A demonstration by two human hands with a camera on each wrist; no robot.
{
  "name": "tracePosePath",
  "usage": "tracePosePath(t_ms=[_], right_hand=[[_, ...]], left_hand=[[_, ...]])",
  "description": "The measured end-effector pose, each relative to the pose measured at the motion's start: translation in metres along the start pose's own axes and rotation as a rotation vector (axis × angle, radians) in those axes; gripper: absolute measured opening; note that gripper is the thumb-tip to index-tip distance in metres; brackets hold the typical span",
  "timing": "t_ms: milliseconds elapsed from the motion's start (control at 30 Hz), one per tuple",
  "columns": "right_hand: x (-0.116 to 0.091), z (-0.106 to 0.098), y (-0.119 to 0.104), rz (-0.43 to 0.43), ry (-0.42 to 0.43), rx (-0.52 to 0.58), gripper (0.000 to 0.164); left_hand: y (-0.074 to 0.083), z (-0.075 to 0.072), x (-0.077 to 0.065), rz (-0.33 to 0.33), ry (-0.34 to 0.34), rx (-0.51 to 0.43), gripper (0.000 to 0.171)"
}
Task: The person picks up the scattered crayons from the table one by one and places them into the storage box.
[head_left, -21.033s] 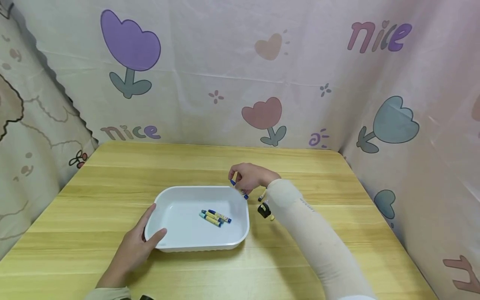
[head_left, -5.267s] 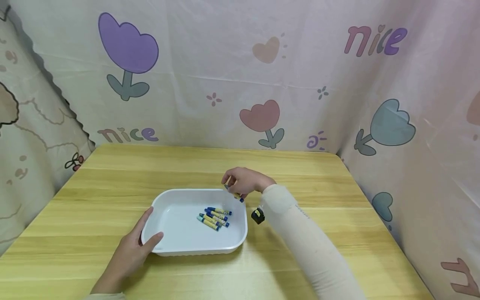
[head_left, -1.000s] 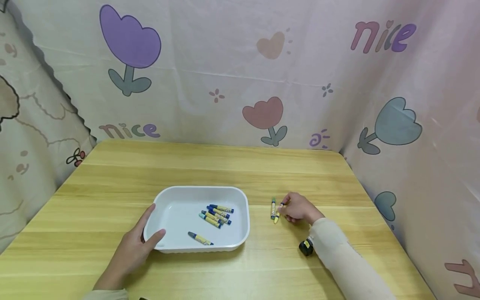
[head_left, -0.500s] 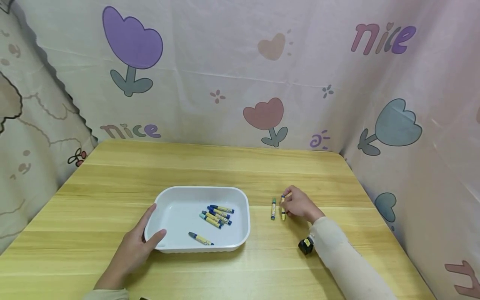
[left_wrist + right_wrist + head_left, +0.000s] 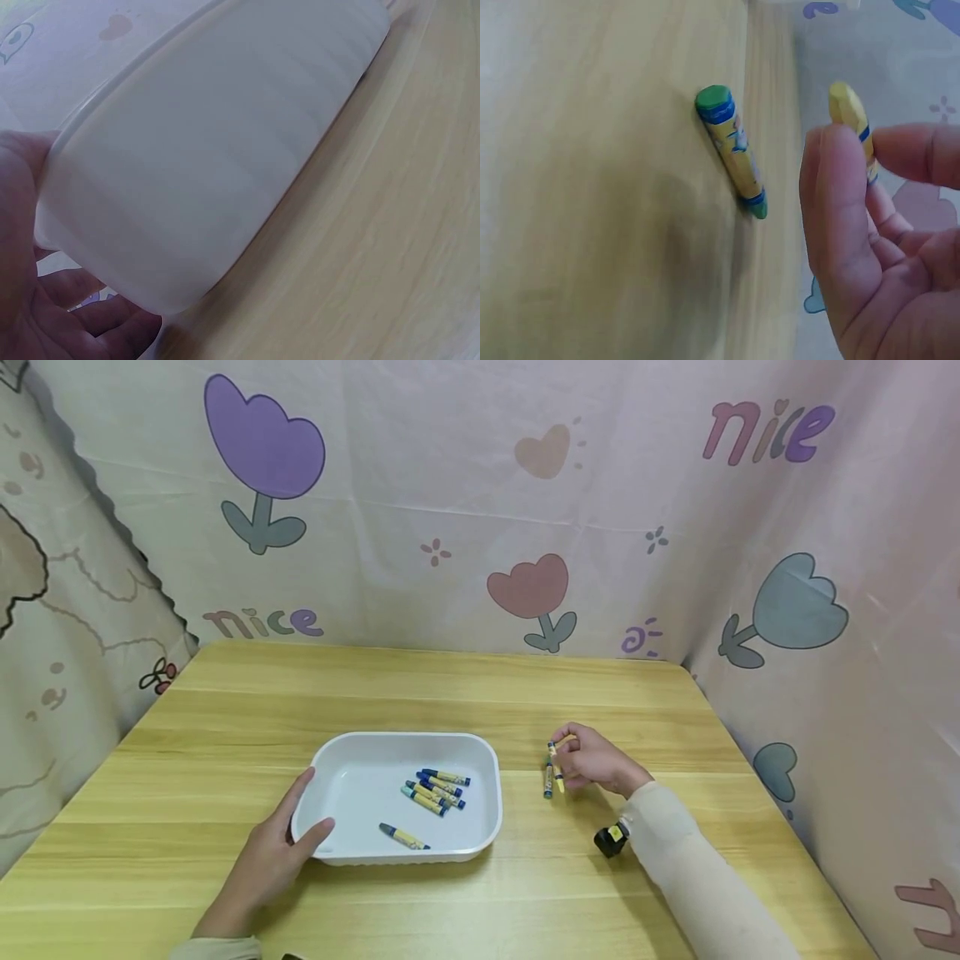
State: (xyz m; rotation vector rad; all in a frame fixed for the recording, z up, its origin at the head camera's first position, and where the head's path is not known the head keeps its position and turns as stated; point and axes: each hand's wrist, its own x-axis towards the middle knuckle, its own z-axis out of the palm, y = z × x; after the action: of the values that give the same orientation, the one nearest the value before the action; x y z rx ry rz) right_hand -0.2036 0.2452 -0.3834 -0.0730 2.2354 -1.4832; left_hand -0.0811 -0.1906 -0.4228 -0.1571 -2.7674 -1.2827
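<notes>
My left hand (image 5: 258, 860) grips the left end of a white plastic tray (image 5: 337, 852), its thumb over the rim and fingers around the outside wall. In the left wrist view the tray's side wall (image 5: 195, 150) fills much of the picture. My right hand (image 5: 596, 762) pinches a yellow crayon (image 5: 847, 105) between thumb and fingers, raised off the table with its yellow tip toward me. Beside it a green crayon (image 5: 733, 146) lies on the table. Inside the tray several crayons (image 5: 423, 799) lie clustered toward the right, and a grey one (image 5: 405, 837) lies apart near the front wall.
The wood-grain table (image 5: 420, 910) carries the tray near its middle. A black camera block (image 5: 611, 840) hangs at my right wrist. Behind the table stands a printed curtain (image 5: 405, 460), which also closes off both sides.
More crayons lie in the tray than in the oldest frame, the grey one among the latest. Over the last second my right hand has lifted the yellow crayon. My left hand stays on the tray.
</notes>
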Motion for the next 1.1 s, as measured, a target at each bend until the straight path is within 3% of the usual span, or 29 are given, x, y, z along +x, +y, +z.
tracePosePath(t_ms=[500,1100], right_hand=[[0.007,0.016,-0.036,-0.098,-0.122,-0.015,0.033],[0.03,0.059,-0.085,-0.122,-0.22,-0.132,0.029]], left_hand=[[-0.001,0.001,0.0,0.001,-0.001,-0.004,0.077],[-0.001,0.0,0.001,0.01,0.002,-0.002,0.077]])
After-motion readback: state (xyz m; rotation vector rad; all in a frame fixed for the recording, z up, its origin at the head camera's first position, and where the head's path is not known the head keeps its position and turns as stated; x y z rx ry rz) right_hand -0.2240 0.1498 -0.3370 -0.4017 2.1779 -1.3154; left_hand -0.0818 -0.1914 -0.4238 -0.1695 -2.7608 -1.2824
